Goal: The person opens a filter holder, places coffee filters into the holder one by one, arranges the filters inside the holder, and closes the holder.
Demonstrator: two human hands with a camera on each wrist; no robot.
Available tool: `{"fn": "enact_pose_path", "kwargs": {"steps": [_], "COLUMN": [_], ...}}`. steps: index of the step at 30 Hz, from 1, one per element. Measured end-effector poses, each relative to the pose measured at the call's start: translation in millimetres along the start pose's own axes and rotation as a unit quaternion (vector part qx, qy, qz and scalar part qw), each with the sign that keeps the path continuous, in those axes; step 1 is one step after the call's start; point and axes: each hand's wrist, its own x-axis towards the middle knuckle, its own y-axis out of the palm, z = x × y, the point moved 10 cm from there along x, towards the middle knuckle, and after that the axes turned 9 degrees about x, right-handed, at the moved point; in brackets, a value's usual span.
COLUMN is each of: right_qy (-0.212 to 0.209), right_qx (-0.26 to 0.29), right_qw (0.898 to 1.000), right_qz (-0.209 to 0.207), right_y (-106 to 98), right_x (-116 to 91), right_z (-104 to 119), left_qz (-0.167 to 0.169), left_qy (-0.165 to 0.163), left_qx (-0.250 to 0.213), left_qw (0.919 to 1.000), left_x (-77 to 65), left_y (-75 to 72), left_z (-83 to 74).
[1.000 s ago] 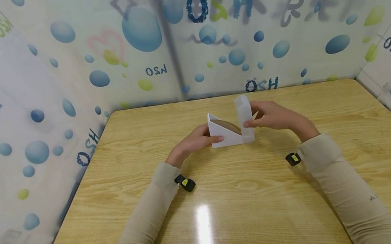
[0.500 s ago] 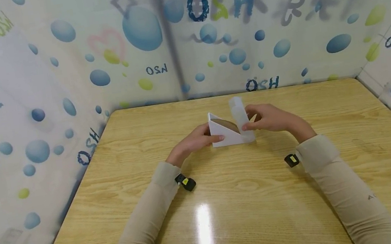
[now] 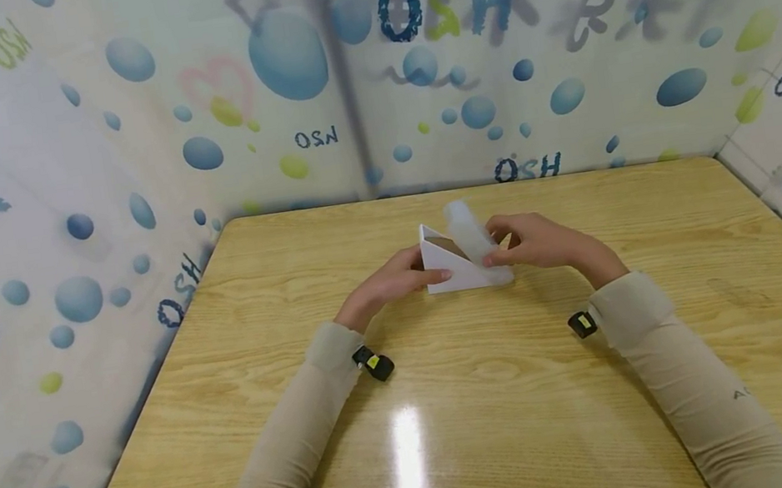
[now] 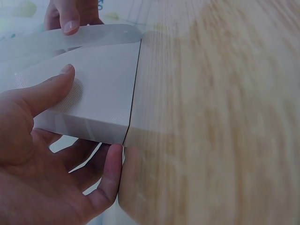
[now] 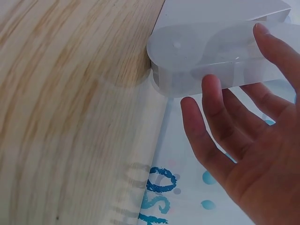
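A white box (image 3: 454,273) with a slanted top edge stands on the table, tall side to the left. A translucent cover (image 3: 467,233) is joined to its right end and leans left over the opening. Something brown shows inside; I cannot tell what. My left hand (image 3: 399,275) grips the box's left end, thumb on the near side (image 4: 93,89) and fingers round the far side. My right hand (image 3: 538,239) pinches the cover, thumb on its near face and fingertips against its outer edge (image 5: 187,79).
The wooden table (image 3: 460,402) reaches to a patterned cloth wall (image 3: 416,105) at the back and sides. A small black wrist camera (image 3: 374,363) sits at the left cuff, another camera (image 3: 582,324) at the right cuff.
The cover has tilted from upright to the left, down toward the box's opening, and my right hand has moved left with it. My left hand keeps its hold on the box.
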Motion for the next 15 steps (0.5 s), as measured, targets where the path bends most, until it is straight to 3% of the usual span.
{"fn": "enact_pose_path", "kwargs": {"steps": [15], "right_qy": [0.0], "right_qx": [-0.003], "right_qw": [1.0], "right_qz": [0.008], "right_y": [3.6], "right_x": [2.2], "right_z": [-3.0], "left_qz": [0.002], "left_qy": [0.004], "left_qx": [0.001], "left_qw": [1.0], "left_x": [0.7], "left_y": [0.9], "left_z": [-2.3]}}
